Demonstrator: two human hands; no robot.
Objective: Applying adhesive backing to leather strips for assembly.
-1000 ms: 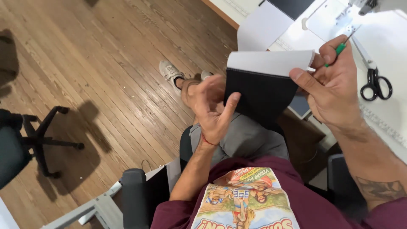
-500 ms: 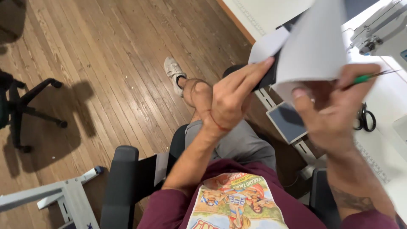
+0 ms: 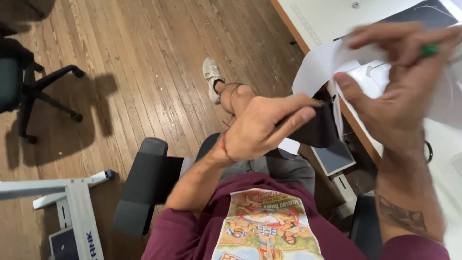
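Below me runs a worn wooden floor (image 3: 144,58). A dark office chair (image 3: 29,91) stands off to my left, throwing a shadow, and a white metal frame (image 3: 72,202) sits near it. My chair's black armrest (image 3: 144,185) shows, and my white sneaker (image 3: 211,77) rests near the white counter (image 3: 327,19).

A piece of black fabric (image 3: 315,127) is pinched at its left edge and held up in the air, hanging in a soft curve. A white sheet (image 3: 317,67), blurred by motion, is seen touching it at about one o'clock, tilted and partly folded. A green-tipped tool (image 3: 429,49) is gripped at three o'clock of the sheet.
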